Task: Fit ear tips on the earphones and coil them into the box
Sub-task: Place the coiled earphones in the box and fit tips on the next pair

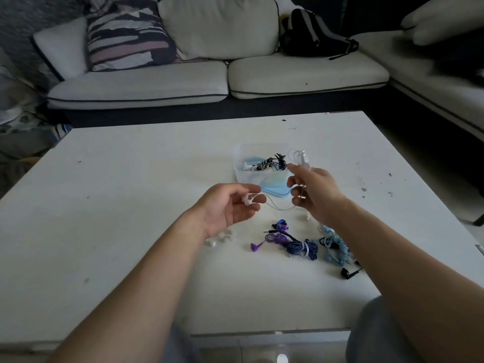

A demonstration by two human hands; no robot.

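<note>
- Left hand (227,205) pinching a white earbud (248,200)
- Right hand (315,195) gripping its looped cable (280,209), right beside the clear box (250,178)

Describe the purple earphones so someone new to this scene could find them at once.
On the white table, look nearer the person than the clear plastic box, between the forearms. The purple earphones lie there, loose cord against a dark blue bundle with a white tie. Only they are violet; the coil further right is pale blue.
</note>
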